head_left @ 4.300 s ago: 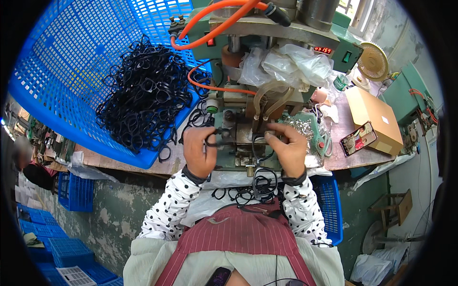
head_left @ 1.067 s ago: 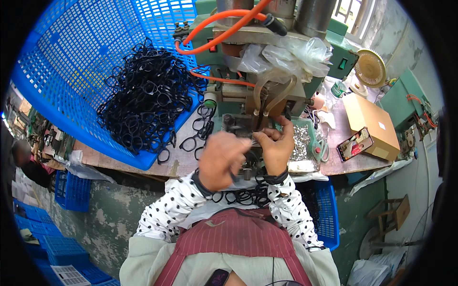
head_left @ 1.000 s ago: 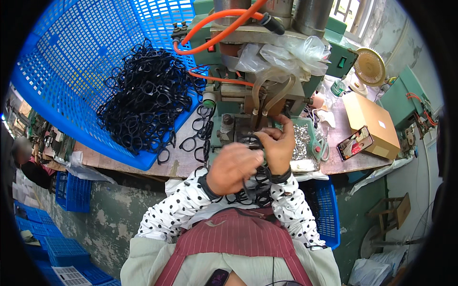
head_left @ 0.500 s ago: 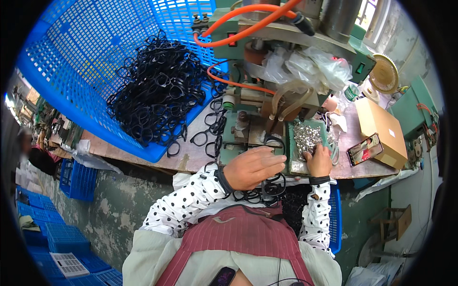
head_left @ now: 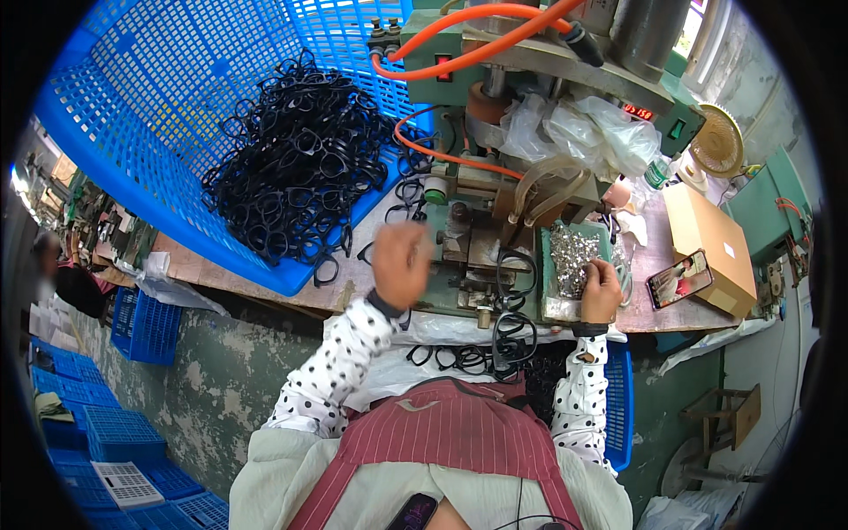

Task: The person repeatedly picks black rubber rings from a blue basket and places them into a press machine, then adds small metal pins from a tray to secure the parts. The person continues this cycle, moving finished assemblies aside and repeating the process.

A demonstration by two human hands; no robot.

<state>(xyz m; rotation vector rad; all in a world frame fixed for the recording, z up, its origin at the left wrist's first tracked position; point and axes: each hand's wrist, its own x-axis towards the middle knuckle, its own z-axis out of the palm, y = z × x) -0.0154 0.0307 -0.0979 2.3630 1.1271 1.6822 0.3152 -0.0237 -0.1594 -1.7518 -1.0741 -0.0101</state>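
My left hand (head_left: 402, 263) is smeared by motion over the table left of the green press (head_left: 455, 283), nearest to a few black eyeglass frames (head_left: 408, 212); whether it holds any is not visible. My right hand (head_left: 601, 293) has thumb and fingers pinched together at the right edge of a heap of small silver metal parts (head_left: 570, 256) in a green-lined tray (head_left: 558, 309). What sits in the pinch is too small to make out. One black eyeglass frame (head_left: 533, 281) lies at the press's fixture, and another black frame (head_left: 515, 340) hangs just below at the table edge.
A big blue basket (head_left: 168, 216) heaped with black eyeglass frames (head_left: 300, 168) stands at the left. Orange hoses (head_left: 477, 16) arch over the press. To the right are a phone (head_left: 678, 279), a cardboard box (head_left: 717, 247) and a fan (head_left: 715, 141). Another basket (head_left: 621, 406) sits below the table edge.
My left hand has moved left, away from the press fixture, uncovering the eyeglass frames there. My right hand remains at the tray, slightly further right, fingers now drawn together.
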